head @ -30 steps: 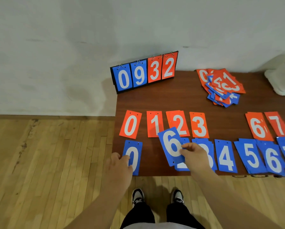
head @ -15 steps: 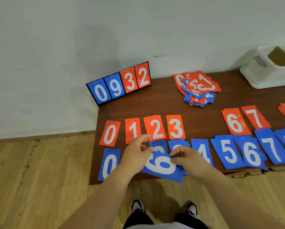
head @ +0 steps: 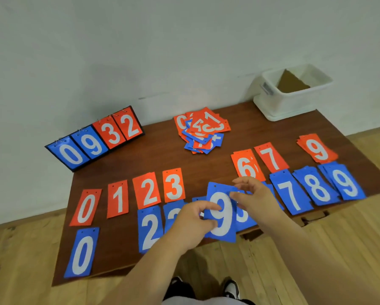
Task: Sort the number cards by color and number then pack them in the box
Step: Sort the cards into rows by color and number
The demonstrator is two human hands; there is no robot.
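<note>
Farthest left, a scoreboard (head: 94,139) reading 0 9 3 2 is propped at the back corner of the table (head: 162,157), against the wall. In front of it, cards are laid out in two rows. The far row is begun by red 0 (head: 86,207), red 1 (head: 118,198), red 2 (head: 148,190) and red 3 (head: 173,185), set side by side. In the near row, blue 0 (head: 82,253) is placed at the front left and a gap is left. Next comes blue 2 (head: 149,230), then another blue card (head: 173,211) whose digit is partly hidden.

The left hand (head: 191,225) is held over the front edge near the middle. Between its thumb and fingers the held card (head: 223,214) is pinched at the left edge. It is a blue card reading 9 with its holes uppermost, held over the near row with its lower end past the table's front edge. The cards behind it are covered. Its upper right edge is pinched by the right hand (head: 255,199), whose fingers are curled.

Behind the hands, toward the wall, a loose pile (head: 203,130) of mixed red and blue cards is heaped. To the right, red 6 (head: 247,166) and red 7 (head: 271,159) are set in the far row, with red 9 (head: 317,149) well apart from them. Blue 7 (head: 291,192), blue 8 (head: 316,186) and blue 9 (head: 345,182) are lined up along the front right edge. At the back right corner a white box (head: 294,102) is placed, and a brown cardboard piece (head: 291,83) is seen inside it.
</note>
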